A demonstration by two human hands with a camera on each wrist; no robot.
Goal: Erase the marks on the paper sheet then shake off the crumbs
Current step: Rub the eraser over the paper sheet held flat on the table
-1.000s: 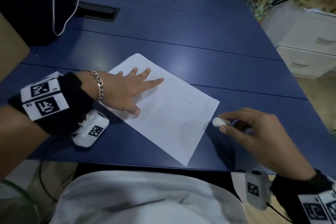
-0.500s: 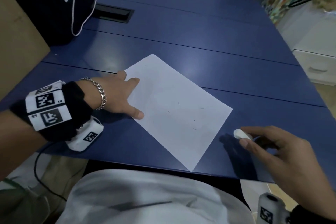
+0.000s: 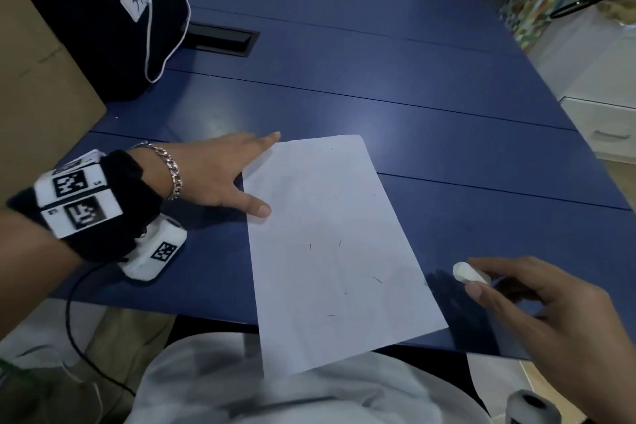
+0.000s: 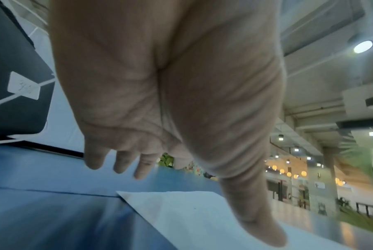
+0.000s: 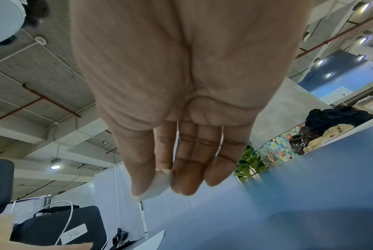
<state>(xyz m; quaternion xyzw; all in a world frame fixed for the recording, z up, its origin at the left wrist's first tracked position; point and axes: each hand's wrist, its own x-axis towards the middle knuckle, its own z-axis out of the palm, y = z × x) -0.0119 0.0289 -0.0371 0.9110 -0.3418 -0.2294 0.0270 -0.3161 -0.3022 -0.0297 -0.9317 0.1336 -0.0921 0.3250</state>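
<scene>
Blue table (image 3: 395, 86), and at its far left a black bag (image 3: 89, 10) with a white tag reading 346, a cardboard box (image 3: 31, 86) beside it, a black slot (image 3: 223, 39) set in the tabletop just past the bag. White drawers (image 3: 605, 127) stand off to the right. Nothing lies between the hands and the sheet.

The paper (image 3: 330, 234) lies on the near part of the table, its near corner hanging over the edge toward the lap, a few short dark marks (image 3: 377, 279) scattered on it.

Left hand (image 3: 220, 175) lies flat with fingers straight, thumb tip on the paper's left edge, fingertips by the far-left corner.

Right hand (image 3: 537, 306) hovers just right of the sheet, thumb and fingertips pinching a white eraser (image 3: 466, 272), clear of the paper.
</scene>
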